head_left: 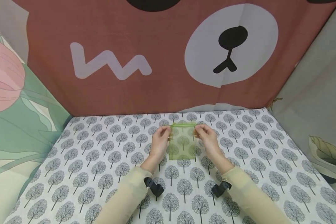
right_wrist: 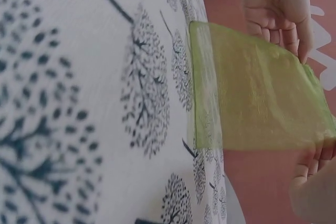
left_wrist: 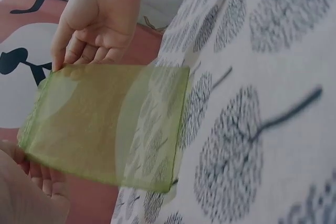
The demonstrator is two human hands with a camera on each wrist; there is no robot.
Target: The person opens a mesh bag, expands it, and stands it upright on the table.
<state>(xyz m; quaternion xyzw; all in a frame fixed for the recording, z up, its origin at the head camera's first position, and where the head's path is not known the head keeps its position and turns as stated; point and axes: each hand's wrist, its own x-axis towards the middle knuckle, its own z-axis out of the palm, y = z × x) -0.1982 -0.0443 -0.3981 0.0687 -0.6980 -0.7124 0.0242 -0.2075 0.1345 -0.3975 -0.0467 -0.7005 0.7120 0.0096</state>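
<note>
Sheer green rectangular fabric pouch (head_left: pixel 182 143) hangs, in the head view, between your left hand (head_left: pixel 160 140) and right hand (head_left: pixel 209 140) over the white tree-printed tabletop (head_left: pixel 191 189). Left-wrist view: each hand pinches an upper corner. Right-wrist view: its lower edge is near the tabletop.

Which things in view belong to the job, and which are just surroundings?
In the job:
- sheer green fabric piece, held by its upper corners
- left hand, pinching one corner
- right hand, pinching the other

Surroundings:
- tree-print cloth underneath
- red printed backdrop
- left wrist camera
- right wrist camera
</note>
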